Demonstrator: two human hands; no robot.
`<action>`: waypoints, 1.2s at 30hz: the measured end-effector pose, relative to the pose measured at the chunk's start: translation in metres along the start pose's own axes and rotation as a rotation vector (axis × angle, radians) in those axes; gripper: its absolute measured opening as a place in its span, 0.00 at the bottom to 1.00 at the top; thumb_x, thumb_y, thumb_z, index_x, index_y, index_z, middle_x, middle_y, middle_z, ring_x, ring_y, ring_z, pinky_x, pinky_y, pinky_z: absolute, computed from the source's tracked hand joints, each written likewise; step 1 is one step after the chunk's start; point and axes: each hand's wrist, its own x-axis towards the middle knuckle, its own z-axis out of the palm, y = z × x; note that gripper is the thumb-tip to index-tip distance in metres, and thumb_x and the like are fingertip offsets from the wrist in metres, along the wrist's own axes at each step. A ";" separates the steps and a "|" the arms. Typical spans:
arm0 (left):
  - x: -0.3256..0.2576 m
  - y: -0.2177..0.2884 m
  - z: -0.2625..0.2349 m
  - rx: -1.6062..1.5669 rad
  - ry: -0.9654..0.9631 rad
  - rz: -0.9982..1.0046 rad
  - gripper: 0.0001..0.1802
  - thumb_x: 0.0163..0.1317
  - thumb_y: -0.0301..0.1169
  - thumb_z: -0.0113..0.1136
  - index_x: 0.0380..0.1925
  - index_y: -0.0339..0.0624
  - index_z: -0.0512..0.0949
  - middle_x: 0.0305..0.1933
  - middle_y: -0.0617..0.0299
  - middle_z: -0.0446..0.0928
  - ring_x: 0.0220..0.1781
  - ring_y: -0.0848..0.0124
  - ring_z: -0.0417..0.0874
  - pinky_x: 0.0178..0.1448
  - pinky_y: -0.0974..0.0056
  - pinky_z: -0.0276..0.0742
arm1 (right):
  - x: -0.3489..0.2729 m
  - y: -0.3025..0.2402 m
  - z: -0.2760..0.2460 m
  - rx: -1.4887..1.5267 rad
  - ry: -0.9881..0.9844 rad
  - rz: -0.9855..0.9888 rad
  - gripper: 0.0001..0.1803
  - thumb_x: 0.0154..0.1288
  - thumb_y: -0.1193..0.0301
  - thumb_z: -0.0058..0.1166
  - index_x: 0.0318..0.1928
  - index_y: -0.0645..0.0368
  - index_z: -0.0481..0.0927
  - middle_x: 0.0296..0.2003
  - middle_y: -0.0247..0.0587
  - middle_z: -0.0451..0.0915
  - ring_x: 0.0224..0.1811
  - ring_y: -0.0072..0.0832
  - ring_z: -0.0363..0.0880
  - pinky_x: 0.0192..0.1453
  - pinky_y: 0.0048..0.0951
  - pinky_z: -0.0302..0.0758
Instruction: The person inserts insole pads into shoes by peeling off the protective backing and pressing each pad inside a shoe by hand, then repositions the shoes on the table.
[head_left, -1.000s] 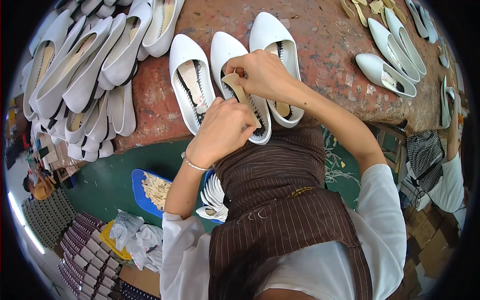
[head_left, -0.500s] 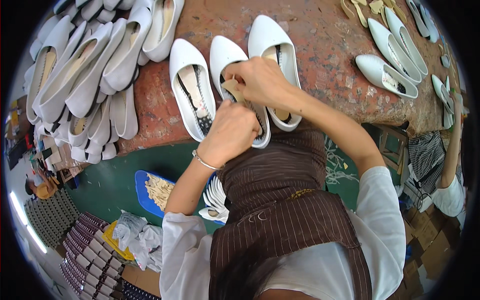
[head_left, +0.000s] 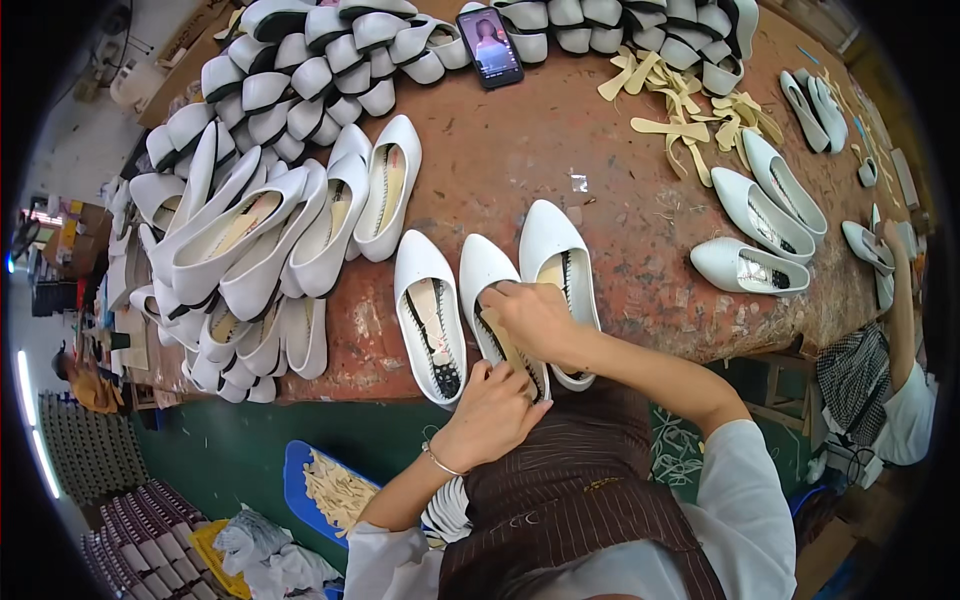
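Three white pointed flat shoes lie side by side at the table's near edge, toes away from me. Over the middle shoe [head_left: 486,258] both my hands are at work. My right hand [head_left: 530,320] has its fingers bent down into the shoe's opening, on a beige insole [head_left: 504,342] that lies along the inside. At the heel, my left hand [head_left: 490,415] is closed round the shoe's back end, fingertips by the insole's rear. The left shoe [head_left: 423,262] and the right shoe [head_left: 552,232] show dark dotted lining. My fingers hide part of the insole.
A large heap of white shoes [head_left: 240,215] covers the table's left and far side. A phone [head_left: 490,48] leans there. Loose beige insoles [head_left: 680,130] and more white shoes [head_left: 750,265] lie at right. A blue tub [head_left: 297,480] stands below. Another person's arm [head_left: 900,300] reaches in at far right.
The view has tilted up, showing more of the table's far side. The insole, raised between my fingers before, now lies lower inside the middle shoe. My right hand has pressed further in.
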 end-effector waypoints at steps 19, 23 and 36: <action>0.004 0.017 0.014 0.117 0.148 -0.076 0.25 0.64 0.51 0.62 0.34 0.33 0.81 0.45 0.50 0.77 0.55 0.56 0.76 0.71 0.39 0.56 | 0.004 0.053 -0.064 -0.111 0.248 0.003 0.09 0.56 0.70 0.59 0.38 0.55 0.86 0.42 0.42 0.81 0.43 0.38 0.83 0.42 0.39 0.81; 0.007 0.016 0.001 0.046 0.094 -0.119 0.22 0.64 0.48 0.62 0.35 0.38 0.82 0.41 0.53 0.79 0.50 0.56 0.78 0.70 0.41 0.58 | 0.009 0.146 -0.135 -0.324 0.517 0.367 0.11 0.59 0.71 0.57 0.42 0.55 0.86 0.44 0.43 0.81 0.45 0.44 0.82 0.48 0.43 0.78; -0.033 -0.025 -0.003 -0.003 0.819 -0.559 0.25 0.52 0.30 0.71 0.52 0.40 0.78 0.61 0.48 0.72 0.61 0.47 0.72 0.65 0.49 0.66 | -0.007 0.333 -0.158 -0.435 0.581 0.739 0.29 0.58 0.64 0.60 0.61 0.57 0.77 0.49 0.55 0.84 0.52 0.52 0.82 0.54 0.48 0.77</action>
